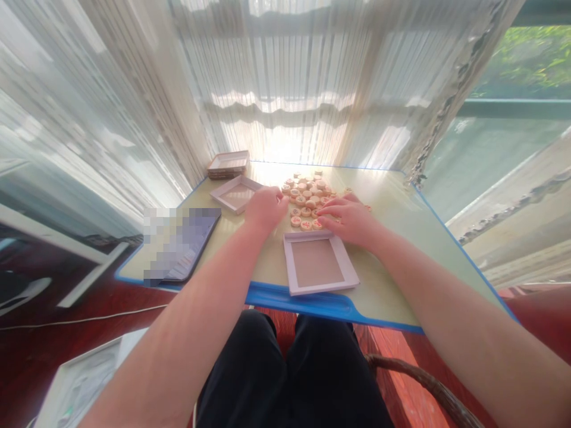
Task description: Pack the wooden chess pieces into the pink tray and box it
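Observation:
Several round wooden game discs with red and dark markings lie spread on the far middle of a small table. My left hand rests at the left edge of the pile, fingers curled over the discs; what is under them is hidden. Over the pile's near right side, my right hand lies flat with fingers stretched out. An empty shallow square box tray sits just in front of both hands, near the table's front edge.
A second shallow tray lies at the left, with a closed box behind it. A dark flat device rests at the left corner. Sheer curtains surround the table. A wicker chair arm curves at lower right.

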A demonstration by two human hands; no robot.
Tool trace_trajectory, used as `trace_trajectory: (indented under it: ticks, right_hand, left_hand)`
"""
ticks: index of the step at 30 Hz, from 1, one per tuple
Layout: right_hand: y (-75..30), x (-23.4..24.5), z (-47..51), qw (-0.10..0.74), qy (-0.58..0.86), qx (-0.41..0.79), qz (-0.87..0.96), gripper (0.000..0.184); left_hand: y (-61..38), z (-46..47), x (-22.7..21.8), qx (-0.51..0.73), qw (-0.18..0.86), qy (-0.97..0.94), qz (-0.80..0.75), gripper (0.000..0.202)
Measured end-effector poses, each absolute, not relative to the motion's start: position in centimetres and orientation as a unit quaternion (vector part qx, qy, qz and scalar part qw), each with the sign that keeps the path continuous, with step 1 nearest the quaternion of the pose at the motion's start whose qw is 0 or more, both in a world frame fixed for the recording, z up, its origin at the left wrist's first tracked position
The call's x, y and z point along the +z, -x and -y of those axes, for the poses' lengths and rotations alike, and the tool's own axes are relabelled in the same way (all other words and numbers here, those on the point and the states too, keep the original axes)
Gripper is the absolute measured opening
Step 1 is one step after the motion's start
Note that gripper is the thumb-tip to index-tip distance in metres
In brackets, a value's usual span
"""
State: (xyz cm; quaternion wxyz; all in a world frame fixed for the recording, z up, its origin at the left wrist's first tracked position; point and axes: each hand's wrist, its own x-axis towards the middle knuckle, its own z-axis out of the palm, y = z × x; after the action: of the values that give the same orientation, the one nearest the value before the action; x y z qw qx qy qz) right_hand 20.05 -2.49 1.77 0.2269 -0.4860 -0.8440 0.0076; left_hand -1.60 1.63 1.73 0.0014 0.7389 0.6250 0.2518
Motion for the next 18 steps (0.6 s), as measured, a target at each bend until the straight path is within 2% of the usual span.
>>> trace_trajectory:
  ticks: [9,14,18]
  right_hand:
    - [-19.71,1.76,2.50,0.231,0.493,0.002,0.839,0.040]
    - [-19.41,1.58,2.40,0.178,0.472,0.062,0.861,0.052]
    - [-19.71,1.67,2.45,0.170,0.493,0.093,0.848,0.059]
  left_hand:
    - [1.88,-1.68,1.75,0.196,0.055,-0.738,-0.643,0.028]
    - [1.89,-1.48,1.98,0.203,0.059,-0.741,-0.637,0.029]
    - [2.00,-1.52,1.91,0.215,0.069,-0.737,-0.637,0.027]
